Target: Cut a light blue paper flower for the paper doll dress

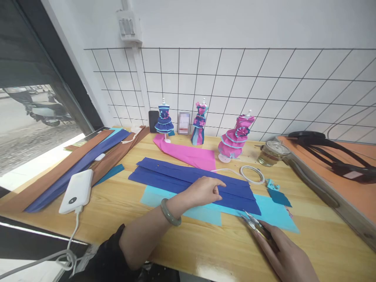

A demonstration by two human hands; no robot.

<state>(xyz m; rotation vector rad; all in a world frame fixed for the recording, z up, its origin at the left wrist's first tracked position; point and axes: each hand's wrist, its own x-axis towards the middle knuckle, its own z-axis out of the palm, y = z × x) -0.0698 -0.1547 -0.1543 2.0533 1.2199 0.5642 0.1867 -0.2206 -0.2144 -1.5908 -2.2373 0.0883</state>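
Right hand grips snips, tips by the blue sheet; left of that grip, the left hand, thumb and index apart, is over the sheet; 3 mannequins stand beyond.

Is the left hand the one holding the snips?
No, the right hand holds the snips, while the left hand is over the dark blue sheets.

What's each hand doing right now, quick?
Left hand: partly curled, pointer finger out, over the dark blue sheet; can't tell if it grips anything.
Right hand: closed around the small scissors.
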